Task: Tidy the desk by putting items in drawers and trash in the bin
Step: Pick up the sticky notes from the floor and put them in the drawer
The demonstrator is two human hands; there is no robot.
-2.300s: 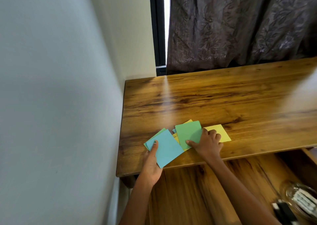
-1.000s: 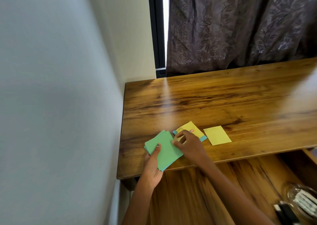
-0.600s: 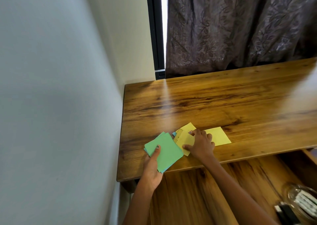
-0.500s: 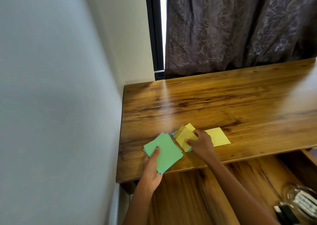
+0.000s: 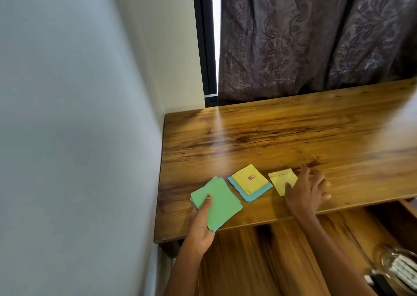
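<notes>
Paper squares lie along the desk [image 5: 282, 138] front edge: left hand [image 5: 199, 225] pinches the green stack [image 5: 217, 202] steady, while the right hand [image 5: 305, 193], fingers spread, covers the loose yellow sheet [image 5: 281, 179], apparently to gather it.

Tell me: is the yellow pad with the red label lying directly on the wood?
No, the labelled yellow pad lies on a blue pad.

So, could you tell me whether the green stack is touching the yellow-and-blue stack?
Apart. The head view shows a strip of bare desk between the green stack and the yellow-and-blue stack.
</notes>
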